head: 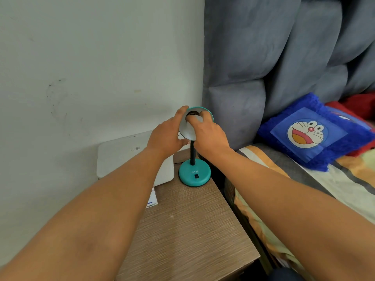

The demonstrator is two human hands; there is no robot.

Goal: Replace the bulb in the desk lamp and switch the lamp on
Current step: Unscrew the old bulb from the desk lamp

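Note:
A small teal desk lamp stands on a wooden bedside table (188, 224). Its round base (194, 175) carries white letters and a black rocker switch (196, 176), and a black neck (193, 154) rises from it. The shade (187, 131) is tilted toward me, showing its white inside and dark socket. My left hand (166, 135) grips the shade's left rim. My right hand (209, 132) reaches into the shade, fingers closed around a white bulb (195, 119) at the socket; most of the bulb is hidden by my fingers. The lamp is unlit.
A white box-like device (121, 155) lies behind the lamp against the wall, with a small card (152, 199) beside it. On the right is a bed with a patterned sheet (334, 179), a blue cartoon cushion (312, 132) and a grey padded headboard (274, 57).

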